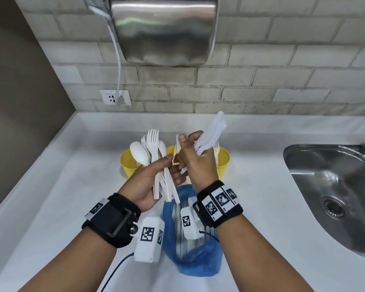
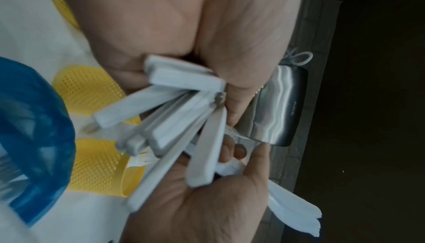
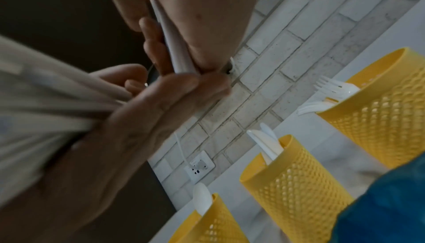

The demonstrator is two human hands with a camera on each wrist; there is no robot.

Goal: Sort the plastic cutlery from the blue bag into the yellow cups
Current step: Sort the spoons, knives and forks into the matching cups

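While the crumpled blue plastic bag (image 1: 193,247) lies nearest on the white counter (image 1: 51,197), the left hand (image 1: 154,178) clamps a fan of white plastic spoons and forks (image 1: 154,157), seemingly as stock for sorting. The right hand (image 1: 195,161) grips a bunch of white plastic knives (image 1: 213,131), probably bound for the knife cup. Beyond stand three yellow mesh cups (image 3: 296,183), holding a spoon, knives and forks, left to right.

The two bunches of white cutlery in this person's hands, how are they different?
The left hand grips a mixed bunch of forks and spoons, heads pointing up toward the wall. The right hand grips a bunch of knives, blades fanned up and to the right. The mixed bunch is sharp in the head view; the knives are blurred. Both are white plastic, held by the handles above the blue bag.
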